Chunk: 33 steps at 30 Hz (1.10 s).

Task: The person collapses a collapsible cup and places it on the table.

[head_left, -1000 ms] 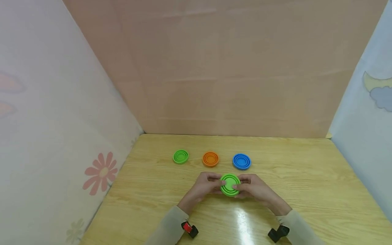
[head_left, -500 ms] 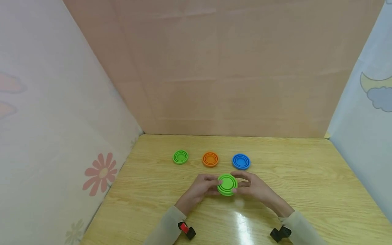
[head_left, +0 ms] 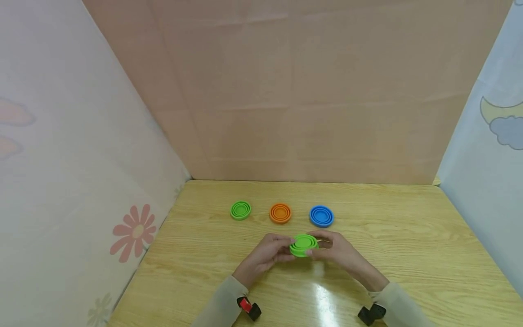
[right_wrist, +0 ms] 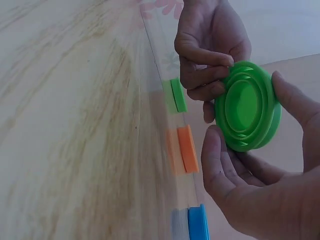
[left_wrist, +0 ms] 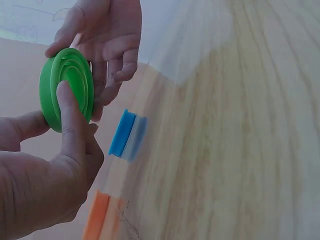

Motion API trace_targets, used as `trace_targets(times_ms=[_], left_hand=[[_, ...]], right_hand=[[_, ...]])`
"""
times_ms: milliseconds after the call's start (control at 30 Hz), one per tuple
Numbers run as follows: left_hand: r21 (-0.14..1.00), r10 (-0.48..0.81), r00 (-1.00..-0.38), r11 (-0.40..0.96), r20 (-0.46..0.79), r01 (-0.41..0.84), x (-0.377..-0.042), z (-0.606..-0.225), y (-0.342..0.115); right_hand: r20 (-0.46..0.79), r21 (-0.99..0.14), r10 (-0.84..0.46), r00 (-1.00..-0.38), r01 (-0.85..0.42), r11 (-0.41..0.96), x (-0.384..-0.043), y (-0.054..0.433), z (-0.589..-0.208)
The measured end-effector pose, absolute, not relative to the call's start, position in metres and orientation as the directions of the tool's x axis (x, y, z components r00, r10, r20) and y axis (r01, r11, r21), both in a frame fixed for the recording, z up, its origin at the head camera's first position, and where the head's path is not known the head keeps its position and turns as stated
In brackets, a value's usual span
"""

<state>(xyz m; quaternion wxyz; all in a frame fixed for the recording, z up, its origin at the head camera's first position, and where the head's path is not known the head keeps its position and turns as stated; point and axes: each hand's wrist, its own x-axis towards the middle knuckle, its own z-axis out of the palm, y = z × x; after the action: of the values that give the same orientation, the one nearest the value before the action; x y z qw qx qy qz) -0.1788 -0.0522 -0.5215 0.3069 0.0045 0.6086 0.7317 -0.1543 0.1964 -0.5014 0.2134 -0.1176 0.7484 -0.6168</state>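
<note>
A light green collapsible cup point(head_left: 304, 244), folded flat into concentric rings, is held up between both hands over the table. My left hand point(head_left: 267, 252) pinches its left side, with one digit lying against the ringed face in the left wrist view. On the opposite side my right hand point(head_left: 341, 249) grips the rim between thumb and fingers; in the right wrist view its thumb presses the outer edge of the cup point(right_wrist: 245, 106). Beyond the hands, three more flattened cups lie in a row: a green one point(head_left: 240, 210), an orange one point(head_left: 280, 213) and a blue one point(head_left: 321, 216).
The wooden table point(head_left: 196, 254) meets a brown paper-covered wall point(head_left: 286, 113) behind the row of cups. Pale panels stand at both sides, the left one with a red flower point(head_left: 136, 231). Dark straps point(head_left: 249, 309) circle both wrists.
The held cup has shifted slightly left and tilted flatter, so its face looks narrower. My right thumb has moved off the middle of the face to its edge. The row of cups stays put.
</note>
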Motion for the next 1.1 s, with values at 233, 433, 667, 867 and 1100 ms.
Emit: trace_targets(times_ms=[233,433,667,867,1100], left_hand=[[0.914,0.437,-0.822,0.001,-0.365,-0.405,-0.174,-0.521,-0.050],[0.936,0.379,-0.859,0.068,-0.344,-0.345,-0.173,-0.517,-0.053],[0.976,0.370,-0.903,0.096,-0.218,-0.196,-0.176,-0.514,-0.058],[0.981,0.382,-0.919,0.195,-0.094,-0.019,-0.175,-0.509,-0.058],[0.981,0.455,-0.890,0.180,-0.022,0.068,-0.180,-0.504,-0.054]], right_hand=[[-0.219,-0.967,-0.384,-0.897,0.148,0.207,-0.153,0.197,-0.504],[-0.224,-0.972,-0.402,-0.888,0.171,0.164,-0.156,0.198,-0.502],[-0.235,-0.971,-0.427,-0.873,0.230,0.064,-0.158,0.201,-0.502],[-0.238,-0.957,-0.475,-0.847,0.289,-0.037,-0.156,0.206,-0.502],[-0.264,-0.930,-0.516,-0.815,0.357,-0.088,-0.157,0.209,-0.502]])
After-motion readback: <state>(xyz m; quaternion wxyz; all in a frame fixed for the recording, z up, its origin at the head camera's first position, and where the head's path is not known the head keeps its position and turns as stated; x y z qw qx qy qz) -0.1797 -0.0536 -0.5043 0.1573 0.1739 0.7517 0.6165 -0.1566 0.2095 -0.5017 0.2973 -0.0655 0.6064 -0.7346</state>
